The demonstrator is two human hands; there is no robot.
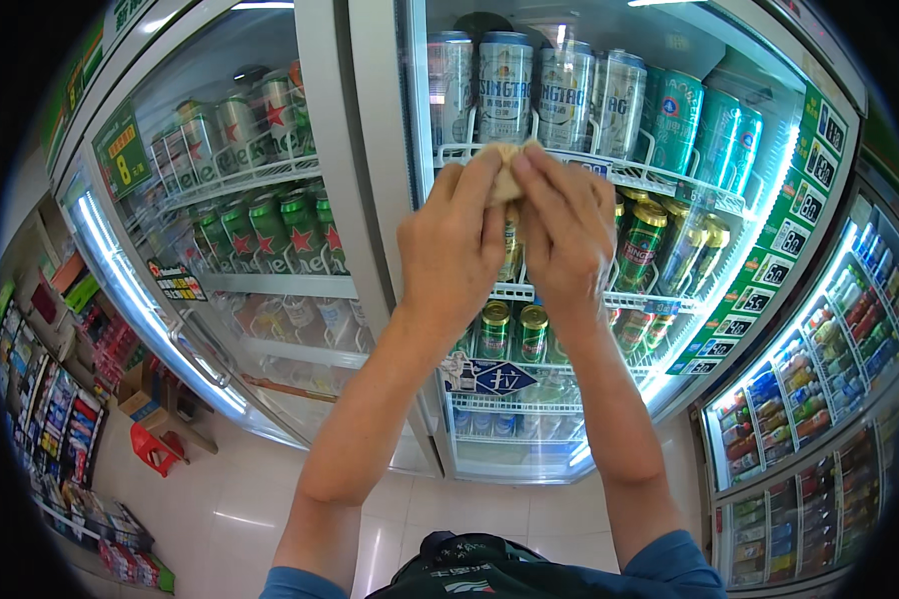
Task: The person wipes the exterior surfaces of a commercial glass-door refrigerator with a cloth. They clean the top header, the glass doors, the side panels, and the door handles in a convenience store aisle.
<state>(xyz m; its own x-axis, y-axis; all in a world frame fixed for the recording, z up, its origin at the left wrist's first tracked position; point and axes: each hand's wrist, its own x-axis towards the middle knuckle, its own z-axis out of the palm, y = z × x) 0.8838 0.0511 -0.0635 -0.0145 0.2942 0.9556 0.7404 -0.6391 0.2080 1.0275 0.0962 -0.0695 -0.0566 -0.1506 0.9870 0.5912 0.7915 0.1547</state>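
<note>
My left hand (453,232) and my right hand (569,224) are raised side by side in front of a glass-doored drinks cooler. Pinched between the fingers of both is a folded, pale yellow cloth (505,176). It is bunched up at the fingertips; whether it touches the glass door (562,419) I cannot tell. Behind the hands stand tall white Tsingtao beer cans (505,90) on a white wire shelf (652,180). Teal beer cans (676,112) stand to their right. Green-and-gold cans (639,243) sit lower, partly hidden by my right hand.
A second cooler door (270,389) at left shows green Heineken cans (300,224) and has a metal handle (195,352). Price labels (775,269) line the right frame. Another drinks cooler (809,359) stands at right. A red plastic stool (156,449) and stocked shelves (52,419) are at left.
</note>
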